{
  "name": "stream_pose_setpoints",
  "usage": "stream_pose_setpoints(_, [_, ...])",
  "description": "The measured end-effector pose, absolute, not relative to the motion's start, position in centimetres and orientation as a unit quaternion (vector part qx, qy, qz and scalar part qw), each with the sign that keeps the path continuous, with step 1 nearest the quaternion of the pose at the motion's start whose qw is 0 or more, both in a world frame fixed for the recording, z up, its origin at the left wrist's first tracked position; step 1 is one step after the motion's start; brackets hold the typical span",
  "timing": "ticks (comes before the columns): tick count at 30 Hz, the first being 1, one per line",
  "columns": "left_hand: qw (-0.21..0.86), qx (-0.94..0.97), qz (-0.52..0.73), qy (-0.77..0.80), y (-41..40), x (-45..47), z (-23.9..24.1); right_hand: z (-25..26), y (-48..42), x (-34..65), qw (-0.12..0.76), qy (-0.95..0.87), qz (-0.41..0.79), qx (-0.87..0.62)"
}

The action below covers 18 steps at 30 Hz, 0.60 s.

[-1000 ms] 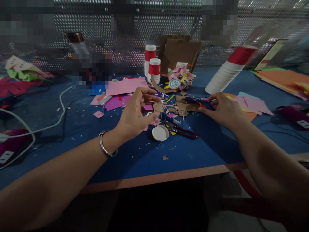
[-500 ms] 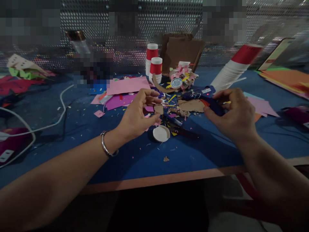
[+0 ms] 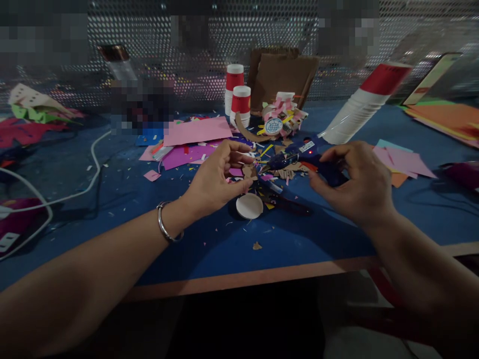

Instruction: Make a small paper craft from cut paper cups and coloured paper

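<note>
My left hand (image 3: pixel 215 179), a metal bangle on its wrist, pinches a small brown cardboard piece (image 3: pixel 247 172) between thumb and fingers above the blue table. My right hand (image 3: pixel 354 182) is wrapped round the handle of a blue glue gun (image 3: pixel 299 154) whose red light glows. The gun's nozzle points left, close to the cardboard piece. Below the two hands lie a white round disc (image 3: pixel 249 206), red-handled scissors (image 3: pixel 286 204) and paper scraps.
Pink and purple paper sheets (image 3: pixel 196 132) lie behind my left hand. Two red-and-white cup stacks (image 3: pixel 239 102), a paper craft piece (image 3: pixel 280 122) and brown cardboard (image 3: pixel 286 77) stand at the back. A toppled cup stack (image 3: pixel 364 102) lies right. A white cable (image 3: pixel 95 164) runs left. The table edge (image 3: pixel 243 279) is near.
My right hand picked the glue gun up from the table and swung its nozzle left toward the cardboard piece in my left hand. The left hand stayed nearly still.
</note>
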<state>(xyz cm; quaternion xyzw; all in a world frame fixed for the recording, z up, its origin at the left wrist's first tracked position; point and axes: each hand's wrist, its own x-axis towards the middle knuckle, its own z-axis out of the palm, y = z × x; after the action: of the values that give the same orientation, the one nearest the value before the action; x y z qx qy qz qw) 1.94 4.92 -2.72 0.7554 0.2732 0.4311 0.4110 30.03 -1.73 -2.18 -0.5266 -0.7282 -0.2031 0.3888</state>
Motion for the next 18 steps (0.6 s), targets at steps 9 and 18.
stream_pose_setpoints(9, [0.399,0.772,0.424,0.255,4.85,1.97,-2.98,-2.23,-1.62,30.17,0.382,-0.741,-0.223,-0.506])
stream_pose_setpoints(18, [0.399,0.777,0.413,0.259,4.86,1.94,-2.78,-2.15,-1.85,30.15,0.374,-0.737,-0.200,-0.527])
